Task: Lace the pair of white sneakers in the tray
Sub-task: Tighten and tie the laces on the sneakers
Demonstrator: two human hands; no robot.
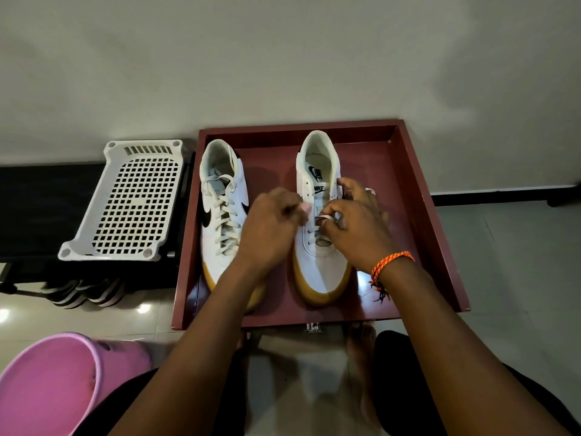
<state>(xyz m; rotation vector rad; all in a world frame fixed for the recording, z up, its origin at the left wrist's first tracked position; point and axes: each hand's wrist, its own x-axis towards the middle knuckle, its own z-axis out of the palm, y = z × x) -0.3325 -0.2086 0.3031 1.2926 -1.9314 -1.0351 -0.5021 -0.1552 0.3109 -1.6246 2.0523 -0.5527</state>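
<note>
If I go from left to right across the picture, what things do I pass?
Pink bucket → white basket → laced sneaker → left hand → half-laced sneaker → right hand → orange bracelet → tray's right wall.

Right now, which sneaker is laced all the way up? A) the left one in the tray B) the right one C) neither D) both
A: the left sneaker shows crossed laces up to its collar, while the right sneaker has lace only at its lowest eyelets, under both hands.
</note>
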